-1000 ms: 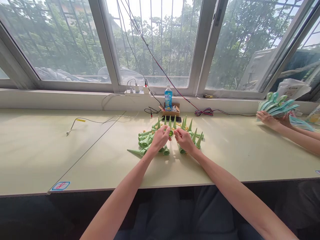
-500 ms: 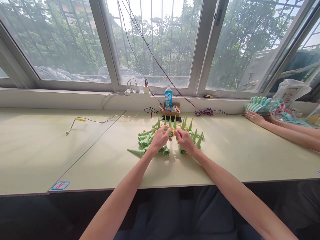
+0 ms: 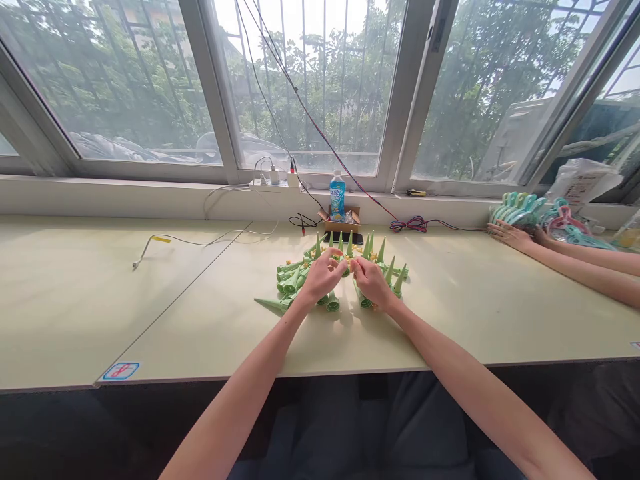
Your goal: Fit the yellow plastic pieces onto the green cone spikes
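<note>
My left hand point(image 3: 325, 276) is curled over the pile with its forefinger lifted, and a green plastic spike point(image 3: 345, 271) shows at its thumb and fingertips. Close against it, my right hand point(image 3: 369, 279) is closed in a pinch; whatever it holds is hidden by the fingers. Around both hands spread several hollow green spikes point(image 3: 291, 285), some lying with their round open ends toward me. Behind the hands, other green cones point(image 3: 381, 250) stand point up. Small yellow pieces point(image 3: 358, 251) lie scattered among them.
A blue-labelled bottle point(image 3: 337, 196) stands in a small cardboard box point(image 3: 353, 217), with a dark phone point(image 3: 356, 238) before it. Cables point(image 3: 409, 225) run along the windowsill. At the right, another person's hands point(image 3: 514, 235) rest by teal hangers point(image 3: 520, 208). A white cable point(image 3: 193, 242) crosses the table.
My left fingers have loosened and spread slightly, and the spike's dark round end no longer faces me. My right hand has shifted a little to the right.
</note>
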A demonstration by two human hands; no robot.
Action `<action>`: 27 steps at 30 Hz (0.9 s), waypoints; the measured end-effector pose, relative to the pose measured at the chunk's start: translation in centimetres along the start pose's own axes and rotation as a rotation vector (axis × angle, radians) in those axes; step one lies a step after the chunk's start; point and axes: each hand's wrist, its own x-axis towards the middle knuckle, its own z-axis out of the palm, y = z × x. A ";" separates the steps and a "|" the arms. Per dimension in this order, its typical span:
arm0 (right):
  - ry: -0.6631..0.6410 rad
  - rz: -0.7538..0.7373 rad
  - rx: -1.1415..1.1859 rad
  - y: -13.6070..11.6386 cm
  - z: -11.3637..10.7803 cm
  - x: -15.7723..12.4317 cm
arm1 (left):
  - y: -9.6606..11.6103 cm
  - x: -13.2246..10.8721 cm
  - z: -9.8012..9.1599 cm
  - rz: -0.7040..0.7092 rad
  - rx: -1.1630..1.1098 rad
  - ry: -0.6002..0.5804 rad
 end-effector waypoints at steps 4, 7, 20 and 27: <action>0.017 0.010 -0.024 0.0 0.0 0.0 | -0.1 0.0 0.1 0.031 0.009 0.003; 0.025 0.008 -0.035 0.0 0.0 0.0 | -0.3 0.0 0.3 0.066 0.011 0.006; 0.061 0.030 -0.011 -0.3 -0.3 0.0 | -0.3 0.0 0.5 0.167 -0.018 0.014; 0.076 0.053 0.014 -0.2 -0.3 0.1 | -0.7 0.1 0.5 0.230 0.012 0.027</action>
